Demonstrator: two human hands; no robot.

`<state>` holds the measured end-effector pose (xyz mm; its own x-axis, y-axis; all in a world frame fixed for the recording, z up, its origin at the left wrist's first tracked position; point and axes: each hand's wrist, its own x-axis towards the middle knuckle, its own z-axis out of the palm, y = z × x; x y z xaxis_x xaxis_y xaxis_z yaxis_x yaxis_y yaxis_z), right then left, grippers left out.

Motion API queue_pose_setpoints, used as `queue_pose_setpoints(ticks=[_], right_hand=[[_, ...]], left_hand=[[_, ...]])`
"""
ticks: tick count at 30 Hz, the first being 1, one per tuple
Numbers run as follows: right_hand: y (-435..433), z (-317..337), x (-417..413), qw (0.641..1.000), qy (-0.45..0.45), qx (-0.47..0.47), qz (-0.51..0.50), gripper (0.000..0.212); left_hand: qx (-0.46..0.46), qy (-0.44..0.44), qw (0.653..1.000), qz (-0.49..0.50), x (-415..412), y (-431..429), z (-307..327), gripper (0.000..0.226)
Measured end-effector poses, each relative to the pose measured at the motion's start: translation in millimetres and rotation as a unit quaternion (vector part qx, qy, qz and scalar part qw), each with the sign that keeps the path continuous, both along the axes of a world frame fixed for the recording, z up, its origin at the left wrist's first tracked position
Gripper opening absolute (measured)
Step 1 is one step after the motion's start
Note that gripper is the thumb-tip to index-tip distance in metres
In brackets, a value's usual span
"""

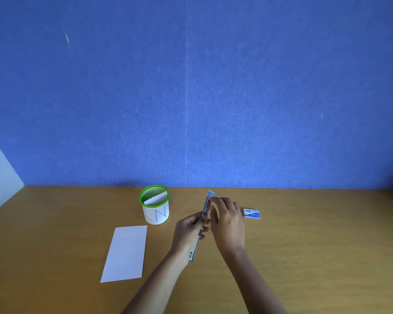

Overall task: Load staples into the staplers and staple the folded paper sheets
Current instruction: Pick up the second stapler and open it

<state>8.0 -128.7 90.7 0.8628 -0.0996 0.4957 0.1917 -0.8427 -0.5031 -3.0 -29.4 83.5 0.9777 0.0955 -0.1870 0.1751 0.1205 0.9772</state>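
Note:
A light-blue stapler (207, 205) is swung fully open into one long line above the wooden table. My left hand (188, 234) grips it around its middle hinge. My right hand (227, 219) has its fingertips at the metal staple channel on the upper half; whether it pinches staples is hidden. A small blue and white staple box (251, 213) lies just right of my right hand. A folded white paper sheet (126, 252) lies flat to the left of my left arm.
A green mesh cup (154, 203) with a white paper label stands behind the sheet and holds more folded paper. A blue partition wall rises at the table's back edge (304, 188). Bare wood (327, 257) stretches to the right.

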Motion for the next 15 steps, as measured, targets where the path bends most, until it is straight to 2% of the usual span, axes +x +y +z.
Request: queue_pose_setpoints(ticks=[5,9,15], right_hand=[[0.6,0.5,1.7,0.999,0.033,0.021,0.014,0.019],[2.1,-2.7,-1.2,0.999,0.019,0.016,0.039,0.014],[4.7,-9.5,-4.4,0.997,-0.004,0.053,0.063,0.01]], left_hand=[[0.041,-0.029,0.998,0.031,-2.1,-1.3,-4.8,0.015],[0.037,-0.023,0.998,0.046,-2.9,-1.1,-7.4,0.015],[-0.06,0.039,0.996,0.057,-4.5,-2.4,-3.5,0.028]])
